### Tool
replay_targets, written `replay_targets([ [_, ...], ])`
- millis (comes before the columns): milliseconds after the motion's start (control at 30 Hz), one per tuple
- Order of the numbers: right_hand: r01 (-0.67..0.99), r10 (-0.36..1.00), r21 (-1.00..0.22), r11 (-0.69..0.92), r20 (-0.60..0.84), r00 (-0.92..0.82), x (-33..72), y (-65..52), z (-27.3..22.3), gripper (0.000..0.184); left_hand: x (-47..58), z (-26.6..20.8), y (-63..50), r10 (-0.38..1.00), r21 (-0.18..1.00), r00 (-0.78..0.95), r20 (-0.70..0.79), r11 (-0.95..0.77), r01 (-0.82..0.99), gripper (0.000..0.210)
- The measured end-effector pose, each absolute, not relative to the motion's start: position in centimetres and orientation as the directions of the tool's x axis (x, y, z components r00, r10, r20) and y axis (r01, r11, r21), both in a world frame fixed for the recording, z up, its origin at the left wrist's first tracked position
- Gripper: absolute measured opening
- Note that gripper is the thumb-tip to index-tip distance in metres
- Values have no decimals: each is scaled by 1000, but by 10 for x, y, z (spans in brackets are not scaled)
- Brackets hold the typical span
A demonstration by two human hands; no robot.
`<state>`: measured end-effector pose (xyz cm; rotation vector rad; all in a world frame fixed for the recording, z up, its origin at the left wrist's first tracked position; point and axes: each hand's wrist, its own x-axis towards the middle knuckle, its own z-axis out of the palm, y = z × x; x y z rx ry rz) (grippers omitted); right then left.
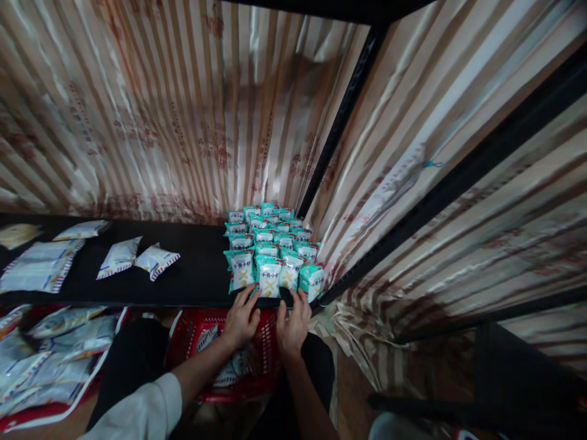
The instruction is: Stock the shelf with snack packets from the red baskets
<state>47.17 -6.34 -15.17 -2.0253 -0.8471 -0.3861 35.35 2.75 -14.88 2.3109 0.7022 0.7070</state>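
- Teal snack packets (268,274): rows at right end of shelf (202,263), up to front edge.
- Left hand (241,319), right hand (293,324): fingers loosely spread at front row; firm contact unclear.
- White packets (42,266): lying toward shelf's left end.
- Red basket (268,345): below shelf's front edge.

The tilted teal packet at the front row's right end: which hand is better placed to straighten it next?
Probably the right hand: it's closer to that teal packet, while the left hand sits farther left.
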Motion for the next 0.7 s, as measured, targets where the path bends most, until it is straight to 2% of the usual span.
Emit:
replay_targets([
  [100, 681, 380, -609, -407, 565, 733, 479, -77, -151, 37, 355, -151, 25, 636, 668, 706, 312, -675, 313, 51],
  [267, 696, 531, -638, -329, 485, 695, 492, -83, -165, 42, 357, -152, 21, 662, 652, 666, 344, -679, 337, 47],
  [467, 703, 583, -615, -357, 442, 682, 495, -70, -171, 45, 355, -153, 18, 653, 618, 647, 394, -709, 339, 47],
  [600, 703, 530, -620, -349, 488, 693, 491, -73, -162, 40, 356, -140, 22, 626, 567, 611, 484, -757, 325, 40],
  [700, 680, 469, -662, -315, 514, 718, 489, -79, -159, 38, 368, -117, 33, 540, 500, 633, 554, -824, 266, 38],
])
